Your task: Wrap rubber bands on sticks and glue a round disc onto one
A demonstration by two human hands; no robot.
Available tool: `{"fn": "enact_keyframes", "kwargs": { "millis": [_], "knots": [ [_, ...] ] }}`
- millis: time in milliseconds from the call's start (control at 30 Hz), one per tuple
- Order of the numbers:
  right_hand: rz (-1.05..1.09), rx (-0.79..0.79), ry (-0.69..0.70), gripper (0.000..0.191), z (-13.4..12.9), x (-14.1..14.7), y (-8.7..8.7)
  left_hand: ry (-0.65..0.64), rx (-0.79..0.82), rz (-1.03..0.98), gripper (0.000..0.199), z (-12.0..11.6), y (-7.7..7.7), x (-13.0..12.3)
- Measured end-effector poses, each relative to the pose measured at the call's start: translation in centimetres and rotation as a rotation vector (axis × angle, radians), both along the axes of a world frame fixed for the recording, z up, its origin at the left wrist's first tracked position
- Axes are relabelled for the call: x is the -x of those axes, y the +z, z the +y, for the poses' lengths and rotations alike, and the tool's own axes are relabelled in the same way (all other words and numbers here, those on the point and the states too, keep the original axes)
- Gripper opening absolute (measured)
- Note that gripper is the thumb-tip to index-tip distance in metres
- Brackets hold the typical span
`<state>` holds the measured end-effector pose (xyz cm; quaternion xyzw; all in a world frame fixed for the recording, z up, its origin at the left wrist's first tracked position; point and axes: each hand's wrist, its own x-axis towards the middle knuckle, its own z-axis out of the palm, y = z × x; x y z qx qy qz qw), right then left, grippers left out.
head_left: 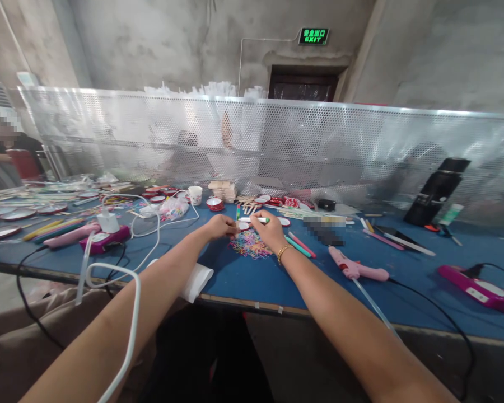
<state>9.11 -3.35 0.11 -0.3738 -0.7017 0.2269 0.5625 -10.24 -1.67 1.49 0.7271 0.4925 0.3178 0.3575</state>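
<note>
My right hand (pixel 269 228) grips a white marker (pixel 252 220) with a green end, its other end pointing left. Close by on the left, my left hand (pixel 222 226) is closed, its fingertips pinched beside a small stick (pixel 237 211) coloured green and red. Whether the fingers hold that stick is too small to tell. Below both hands lies a pile of colourful small bands (pixel 252 245). A small white round piece (pixel 243 225) shows between the hands. Right of my right wrist are teal and red pens (pixel 299 245).
A pink glue gun (pixel 357 267) and a magenta power strip (pixel 479 288) lie right. Left are another magenta strip (pixel 105 239) and a looping white cable (pixel 136 280). A paper cup (pixel 195 195) and wooden sticks (pixel 222 190) stand behind. A perforated metal screen (pixel 294 151) borders the table.
</note>
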Motion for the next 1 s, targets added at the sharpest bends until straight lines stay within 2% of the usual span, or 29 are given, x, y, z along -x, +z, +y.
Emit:
{"fn": "enact_keyframes", "kwargs": {
  "millis": [133,300,433,667,1000],
  "knots": [
    [0.045,0.019,-0.025,0.020,0.1,-0.1,-0.1,0.032,0.009,-0.007,0.025,-0.1,0.2,0.0],
    [0.044,-0.025,0.011,0.023,-0.1,0.0,-0.1,0.026,0.024,-0.018,0.023,0.0,0.1,0.1],
    [0.052,-0.002,0.045,0.024,-0.3,0.2,0.0,0.006,0.035,-0.025,0.025,0.2,-0.1,0.1],
    [0.021,-0.025,-0.017,0.023,-0.4,0.0,0.3,-0.006,0.050,-0.061,0.024,0.0,-0.1,0.0],
    [0.026,-0.002,-0.012,0.023,-0.7,0.2,0.4,0.008,0.064,-0.076,0.027,-0.9,0.7,-0.5]
  ]
}}
